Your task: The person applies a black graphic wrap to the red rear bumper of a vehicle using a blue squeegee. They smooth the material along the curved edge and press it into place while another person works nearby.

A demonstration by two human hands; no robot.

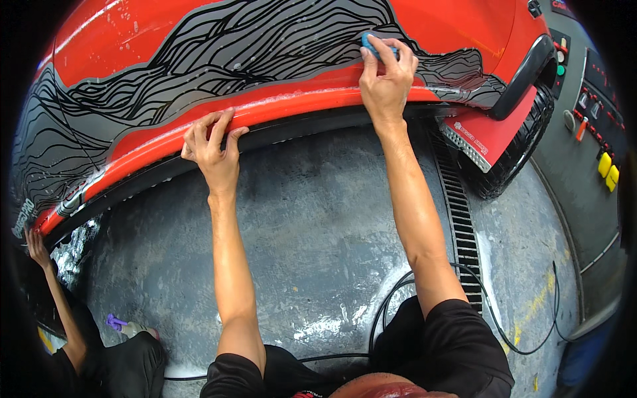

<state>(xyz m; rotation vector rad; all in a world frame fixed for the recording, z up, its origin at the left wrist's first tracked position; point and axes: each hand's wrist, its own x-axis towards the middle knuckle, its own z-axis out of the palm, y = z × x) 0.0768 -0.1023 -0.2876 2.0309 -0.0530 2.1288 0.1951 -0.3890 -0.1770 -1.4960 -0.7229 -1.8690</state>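
Note:
My right hand (386,89) pinches a small blue pad (367,44) against the side of a red car (458,26). It sits over the lower edge of a grey decal (219,63) with black wavy lines. The fingers cover most of the pad, so whether it is sponge or clay cannot be made out. To the left, my left hand (213,142) rests its bent, spread fingertips on the wet red sill (285,111), holding nothing. Water drops and whitish wet streaks show on the paint.
At the far left, a co-worker's hand (38,249) touches the car's lower edge. A purple object (115,322) lies near that person. A red mud flap (488,129) hangs by the tyre (511,162). A floor grate (461,219) and black hose (494,312) lie on the wet floor.

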